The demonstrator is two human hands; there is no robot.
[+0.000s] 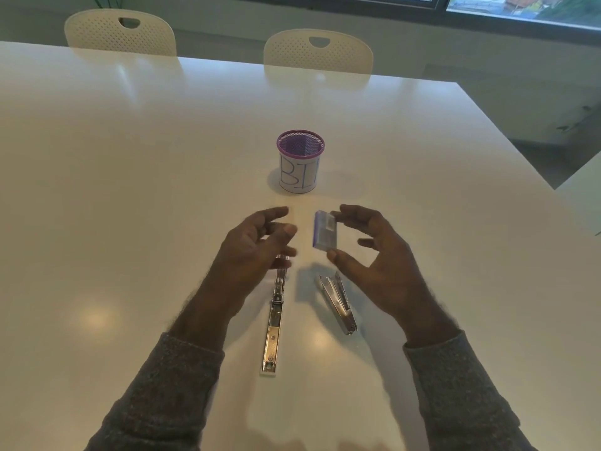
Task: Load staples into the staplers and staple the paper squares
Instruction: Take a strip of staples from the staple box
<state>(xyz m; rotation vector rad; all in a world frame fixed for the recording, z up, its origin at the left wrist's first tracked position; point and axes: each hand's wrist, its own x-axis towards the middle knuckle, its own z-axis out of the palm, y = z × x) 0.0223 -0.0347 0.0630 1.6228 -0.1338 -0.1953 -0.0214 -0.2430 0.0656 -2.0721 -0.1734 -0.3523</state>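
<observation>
My right hand point(374, 255) pinches a small purple staple box point(324, 233) between thumb and fingertips, lifted above the table. Just left of the box hovers my left hand point(257, 245), fingers loosely spread and holding nothing. Two shiny metal staplers lie on the white table point(130, 190). One stapler point(274, 323) is folded out flat in a long line under my left hand, its far end hidden by that hand. The other stapler point(338, 302) lies below my right hand with its top hinged partly up. I see no paper squares.
A purple mesh cup point(300, 161) with a white paper label marked in blue stands beyond my hands at the table's centre. Two white perforated chairs point(317, 52) are pushed in at the far edge. The table's right edge runs diagonally at the right.
</observation>
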